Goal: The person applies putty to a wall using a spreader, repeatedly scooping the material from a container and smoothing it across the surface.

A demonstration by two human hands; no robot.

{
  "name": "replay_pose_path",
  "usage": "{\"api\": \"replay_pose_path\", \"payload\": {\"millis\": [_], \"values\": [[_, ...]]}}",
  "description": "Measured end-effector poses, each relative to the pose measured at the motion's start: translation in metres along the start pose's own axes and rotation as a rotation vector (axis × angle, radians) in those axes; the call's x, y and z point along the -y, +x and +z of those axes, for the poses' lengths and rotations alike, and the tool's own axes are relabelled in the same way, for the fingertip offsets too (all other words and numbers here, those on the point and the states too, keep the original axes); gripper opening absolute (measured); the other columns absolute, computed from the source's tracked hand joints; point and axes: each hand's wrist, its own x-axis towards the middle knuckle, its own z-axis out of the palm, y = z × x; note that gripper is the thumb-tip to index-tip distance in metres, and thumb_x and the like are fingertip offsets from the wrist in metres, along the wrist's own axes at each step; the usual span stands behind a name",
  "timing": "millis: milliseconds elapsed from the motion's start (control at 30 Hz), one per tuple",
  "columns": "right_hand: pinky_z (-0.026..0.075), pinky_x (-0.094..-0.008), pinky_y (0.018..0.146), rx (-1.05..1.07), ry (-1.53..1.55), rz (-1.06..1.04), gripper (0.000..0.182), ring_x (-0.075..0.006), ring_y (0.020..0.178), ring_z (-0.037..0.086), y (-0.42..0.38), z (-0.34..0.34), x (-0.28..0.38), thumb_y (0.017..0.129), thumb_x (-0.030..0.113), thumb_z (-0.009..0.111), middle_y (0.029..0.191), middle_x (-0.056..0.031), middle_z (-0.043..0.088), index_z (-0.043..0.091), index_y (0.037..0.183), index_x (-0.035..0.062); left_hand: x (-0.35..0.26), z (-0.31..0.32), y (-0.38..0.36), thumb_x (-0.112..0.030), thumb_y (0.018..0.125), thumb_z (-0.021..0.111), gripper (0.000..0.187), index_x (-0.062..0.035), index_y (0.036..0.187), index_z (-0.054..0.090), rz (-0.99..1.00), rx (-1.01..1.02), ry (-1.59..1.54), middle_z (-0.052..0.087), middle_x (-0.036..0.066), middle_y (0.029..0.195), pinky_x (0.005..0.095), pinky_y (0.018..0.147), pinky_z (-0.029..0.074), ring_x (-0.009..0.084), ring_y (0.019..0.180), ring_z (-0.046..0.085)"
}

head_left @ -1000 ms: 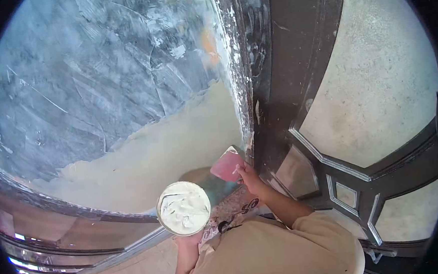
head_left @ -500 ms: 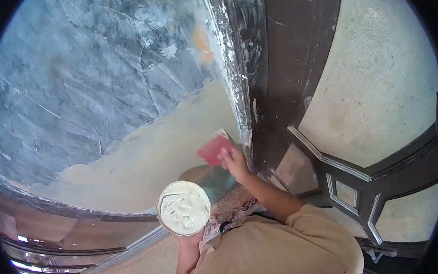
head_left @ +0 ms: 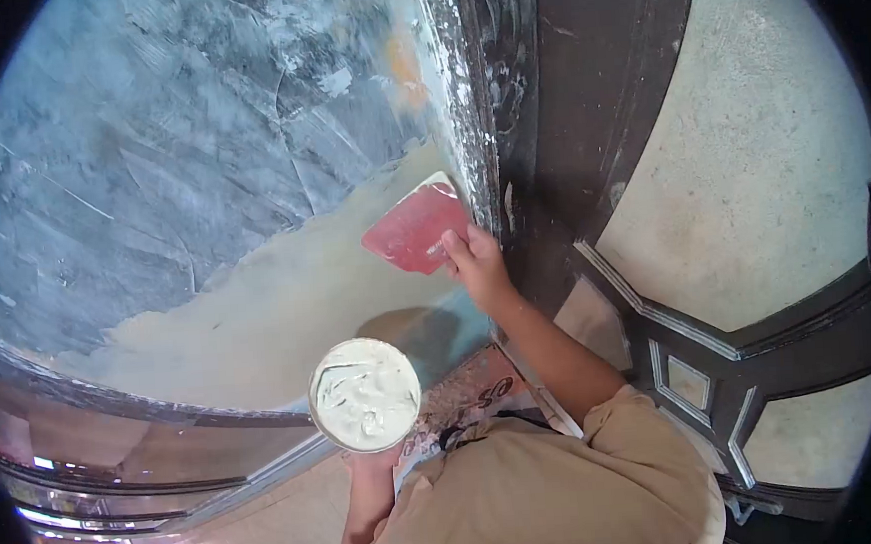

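Note:
My right hand [head_left: 482, 267] grips a flat red putty spreader [head_left: 415, 228] by its lower right corner. Pale paste coats the spreader's upper edge, which lies at the wall near the dark door frame. A round tub of creamy white putty [head_left: 366, 396] sits upright on my left hand [head_left: 372, 462], which supports it from below; most of those fingers are hidden under the tub. Behind both, the blue-grey wall [head_left: 169, 159] has a smooth pale layer of putty [head_left: 259, 318] across its lower part.
A paint-flecked dark frame [head_left: 486, 119] borders the wall on the right, beside a dark panelled door [head_left: 595, 113] with pale panels. Dark trim [head_left: 145, 414] curves along the left. A printed sack or board [head_left: 482, 384] lies below. Bright light enters at the lower left.
My right hand has moved the red spreader upward along the wall beside the frame, and more of its face now shows. The tub in my left hand has risen slightly.

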Motion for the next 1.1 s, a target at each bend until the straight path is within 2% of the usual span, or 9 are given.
{"api": "replay_pose_path", "payload": {"millis": [133,167,300,400,633,767,900,1000,1100], "values": [[0.041,-0.0292,0.055,0.010,-0.387,0.190,0.028,-0.0103,0.059,0.049,-0.007,-0.032,-0.068,0.096,0.030,0.054,0.071,-0.0021,0.056,0.059,0.094,0.0023,0.011,0.000,0.001,-0.045,0.095,0.040,0.056,-0.0125,0.140,0.039,0.026,-0.059,-0.056,0.042,0.009,0.143,0.0459,0.108,0.037,0.0300,0.130,0.042],[0.043,-0.0362,0.058,-0.068,-0.464,0.011,0.035,-0.0177,0.060,0.051,-0.018,-0.044,-0.112,0.095,0.035,0.053,0.065,-0.0049,0.054,0.059,0.092,0.0002,0.010,-0.004,0.000,-0.045,0.095,0.040,0.055,-0.0124,0.139,0.040,0.013,-0.068,-0.080,0.043,0.009,0.143,0.0461,0.108,0.036,0.0302,0.130,0.043],[0.035,-0.0263,0.044,-0.179,-0.488,0.223,0.032,-0.0075,0.046,0.043,-0.095,-0.108,-0.252,0.096,0.032,0.053,0.060,-0.0003,0.050,0.060,0.080,0.0054,0.011,-0.017,-0.010,-0.043,0.095,0.042,0.055,-0.0116,0.140,0.038,0.021,-0.067,-0.115,0.042,0.010,0.144,0.0482,0.104,0.041,0.0313,0.129,0.043],[0.037,-0.0256,0.042,-0.032,-0.227,0.576,0.026,-0.0088,0.045,0.048,-0.126,-0.115,-0.219,0.095,0.029,0.055,0.064,-0.0023,0.056,0.061,0.086,0.0051,0.008,-0.011,-0.011,-0.043,0.094,0.045,0.055,-0.0107,0.139,0.040,0.108,-0.205,-0.027,0.044,0.012,0.141,0.0481,0.100,0.045,0.0318,0.125,0.047],[0.045,-0.0239,0.047,0.163,-0.232,0.526,0.028,-0.0108,0.057,0.058,-0.090,-0.101,-0.164,0.094,0.025,0.057,0.084,-0.0052,0.063,0.053,0.109,0.0012,0.010,-0.024,-0.017,-0.042,0.094,0.045,0.049,-0.0119,0.132,0.046,0.121,-0.312,0.027,0.051,0.011,0.134,0.0450,0.093,0.049,0.0296,0.119,0.053],[0.049,-0.0240,0.053,0.122,-0.132,0.455,0.031,-0.0140,0.067,0.064,-0.066,-0.082,-0.161,0.094,0.026,0.058,0.086,-0.0073,0.063,0.051,0.110,0.0003,0.011,-0.031,-0.012,-0.052,0.091,0.036,0.063,-0.0129,0.139,0.041,0.092,-0.277,-0.117,0.042,0.011,0.144,0.0498,0.109,0.032,0.0333,0.131,0.040],[0.052,-0.0254,0.060,0.059,-0.051,0.423,0.026,-0.0144,0.072,0.064,-0.052,-0.070,-0.171,0.094,0.026,0.059,0.087,-0.0077,0.062,0.054,0.103,0.0028,0.017,-0.016,-0.014,-0.051,0.092,0.036,0.061,-0.0125,0.140,0.041,0.083,-0.201,-0.068,0.042,0.010,0.144,0.0485,0.110,0.031,0.0323,0.131,0.040],[0.052,-0.0251,0.057,-0.056,-0.110,0.383,0.029,-0.0142,0.068,0.064,-0.044,-0.068,-0.197,0.091,0.028,0.064,0.084,-0.0065,0.062,0.054,0.102,0.0029,0.023,-0.007,-0.015,-0.041,0.094,0.046,0.051,-0.0123,0.136,0.043,0.116,-0.283,-0.011,0.050,0.010,0.136,0.0458,0.096,0.048,0.0294,0.121,0.051],[0.052,-0.0250,0.052,-0.293,-0.123,0.401,0.032,-0.0136,0.064,0.063,-0.050,-0.087,-0.236,0.088,0.030,0.067,0.079,-0.0057,0.062,0.054,0.100,0.0028,0.025,-0.015,-0.025,-0.043,0.094,0.043,0.054,-0.0125,0.139,0.040,0.112,-0.210,0.006,0.045,0.010,0.141,0.0471,0.103,0.041,0.0300,0.126,0.046]]}}
